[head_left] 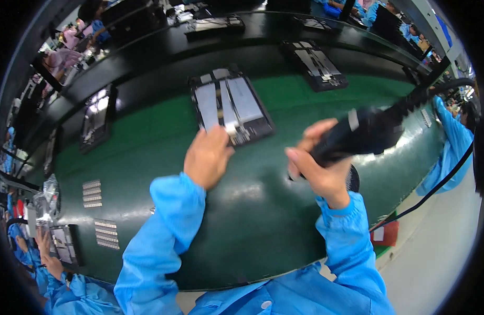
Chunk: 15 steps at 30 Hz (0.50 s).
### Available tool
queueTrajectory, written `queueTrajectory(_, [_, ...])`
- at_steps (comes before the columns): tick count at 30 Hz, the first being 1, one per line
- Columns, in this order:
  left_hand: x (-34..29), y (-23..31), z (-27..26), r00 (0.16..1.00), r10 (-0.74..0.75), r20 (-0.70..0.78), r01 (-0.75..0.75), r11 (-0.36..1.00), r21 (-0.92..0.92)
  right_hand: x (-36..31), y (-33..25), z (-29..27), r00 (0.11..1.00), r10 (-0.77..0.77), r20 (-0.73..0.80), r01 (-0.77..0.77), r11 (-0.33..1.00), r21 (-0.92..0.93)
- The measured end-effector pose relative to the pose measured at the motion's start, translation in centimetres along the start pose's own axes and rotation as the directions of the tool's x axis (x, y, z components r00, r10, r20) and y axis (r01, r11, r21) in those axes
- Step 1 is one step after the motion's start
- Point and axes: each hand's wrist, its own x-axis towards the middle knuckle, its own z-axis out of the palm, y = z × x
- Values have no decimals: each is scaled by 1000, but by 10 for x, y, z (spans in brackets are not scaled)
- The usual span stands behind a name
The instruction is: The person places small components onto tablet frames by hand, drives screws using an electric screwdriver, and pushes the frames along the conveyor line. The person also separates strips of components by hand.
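Note:
An opened tablet [241, 98], black-framed with pale battery panels and bare circuit parts, lies on the green bench in front of me. My left hand [207, 157] grips its near edge, fingers bent over the lower left part. In my right hand [322, 167] is a black corded electric screwdriver [352, 137], blurred by motion. Its tip points down towards the bench, to the right of the tablet and apart from it. My fingers wrap round the front of the tool. A black round object [352, 179] shows partly behind my right wrist.
More opened tablets lie at the far right [316, 65], far left [97, 118] and far back [214, 24]. Strips of small parts [106, 234] rest on the left. A co-worker's hands [49, 254] are beside another tablet [65, 244]. A red bin [385, 233] stands below the right edge.

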Motion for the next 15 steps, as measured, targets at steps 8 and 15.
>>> queueTrajectory(8, [68,-3,38,984,-37,172,4,983,184,-42,-5,-48,986,167,-22,-167,986,-1])
queueTrajectory(15, [142,69,108,930,53,364,-102,988,118,-54,5,-61,950,313,15,-313,950,-3])
